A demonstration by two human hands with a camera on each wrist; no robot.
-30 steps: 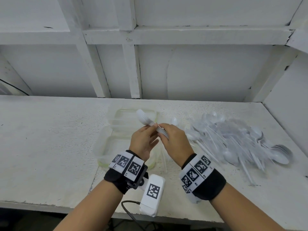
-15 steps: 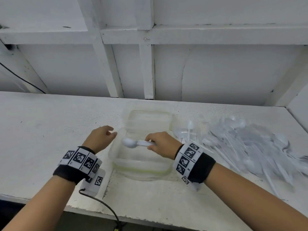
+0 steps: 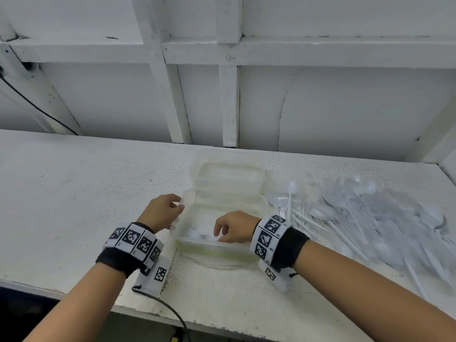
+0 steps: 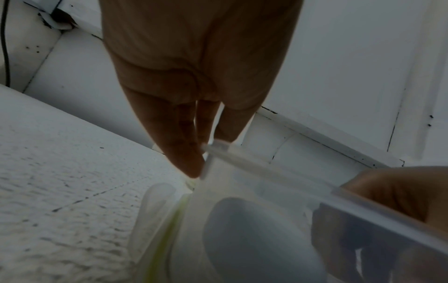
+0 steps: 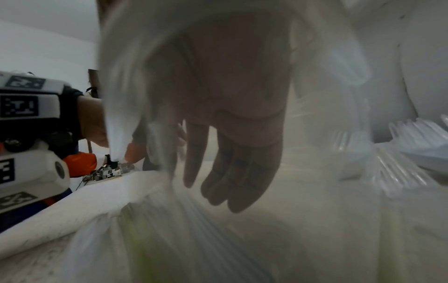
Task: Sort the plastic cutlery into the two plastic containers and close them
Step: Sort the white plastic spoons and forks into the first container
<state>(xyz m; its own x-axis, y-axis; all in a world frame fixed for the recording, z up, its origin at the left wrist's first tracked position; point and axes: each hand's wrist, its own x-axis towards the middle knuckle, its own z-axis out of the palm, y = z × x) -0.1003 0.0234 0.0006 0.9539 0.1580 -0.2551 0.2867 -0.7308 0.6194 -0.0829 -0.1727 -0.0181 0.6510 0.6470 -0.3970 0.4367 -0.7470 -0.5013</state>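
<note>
Two clear plastic containers stand open mid-bench, the near container (image 3: 214,245) in front of the far container (image 3: 229,174). A few white forks (image 3: 199,235) lie along the near one's bottom. My left hand (image 3: 179,207) grips that container's left rim corner, and in the left wrist view the left hand (image 4: 206,159) has its fingertips on the rim (image 4: 266,172). My right hand (image 3: 219,233) is inside the container just above the forks. In the right wrist view the right hand (image 5: 218,191) has loose, straight fingers that hold nothing. The loose cutlery pile (image 3: 365,213) spreads to the right.
The white bench (image 3: 74,206) ends in a front edge close to my forearms, and a white panelled wall (image 3: 345,107) closes the back. A black cable (image 3: 37,104) runs down the wall at far left. The pile reaches close to the right wall.
Both hands held a bunch of cutlery above the containers. My right hand then carried it down into the near container and let go, while my left hand moved to the rim and took hold.
</note>
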